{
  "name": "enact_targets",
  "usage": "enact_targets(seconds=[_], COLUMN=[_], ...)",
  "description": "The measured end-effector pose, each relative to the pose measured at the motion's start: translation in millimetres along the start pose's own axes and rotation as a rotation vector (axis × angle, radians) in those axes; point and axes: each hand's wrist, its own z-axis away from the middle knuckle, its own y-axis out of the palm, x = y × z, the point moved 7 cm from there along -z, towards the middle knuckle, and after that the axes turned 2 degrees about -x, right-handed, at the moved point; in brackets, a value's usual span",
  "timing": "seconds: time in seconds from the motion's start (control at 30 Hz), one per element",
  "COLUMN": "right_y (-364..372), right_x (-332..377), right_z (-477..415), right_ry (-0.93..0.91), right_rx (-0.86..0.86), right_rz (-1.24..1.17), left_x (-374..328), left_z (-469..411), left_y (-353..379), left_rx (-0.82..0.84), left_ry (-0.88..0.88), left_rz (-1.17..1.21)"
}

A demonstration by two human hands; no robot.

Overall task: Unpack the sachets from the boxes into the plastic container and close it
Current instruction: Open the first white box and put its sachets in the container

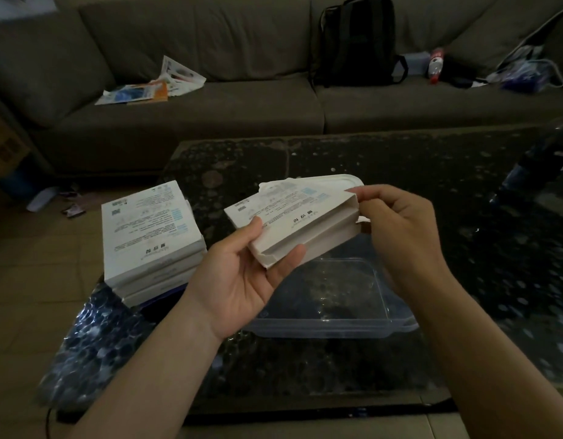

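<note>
- Clear tub [321, 331] by the near edge of the table [384, 160], uncovered, showing only glints and the dark tabletop through its floor
- White lid [331, 182] lying flat behind the tub, toward the table's middle, mostly hidden by the box
- Box [293, 223] held in the air over the tub's far-left corner, tilted, printed face up, opened side toward the camera; inside too dim to make out any sachets
- Left hand [242, 274] palm up under the box's near-left corner, thumb on top and fingers curled beneath, clamped on it
- Right hand [400, 236] at the box's right end, fingertips pinching a flap there
- Stack [150, 239] of closed boxes at the table's left edge, just beside the tub; exact count hard to tell
- Bubble wrap [93, 337] draped over the near-left corner, partly under the stack
- Sofa [210, 112] beyond the far edge, carrying a backpack [358, 39], papers [153, 87] and a bottle [436, 66], all print too blurred to read
- Right edge of the table lost in darkness and cut off
</note>
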Motion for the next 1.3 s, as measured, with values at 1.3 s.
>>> enact_targets(seconds=[1.3], right_y=[47], right_x=[-14], right_z=[34], right_ry=[0.558], right_rx=[0.228], right_rz=[-0.451], left_x=[-5], left_z=[-4], left_y=[-3], left_rx=[0.033], left_ry=[0.285], left_rz=[-0.235])
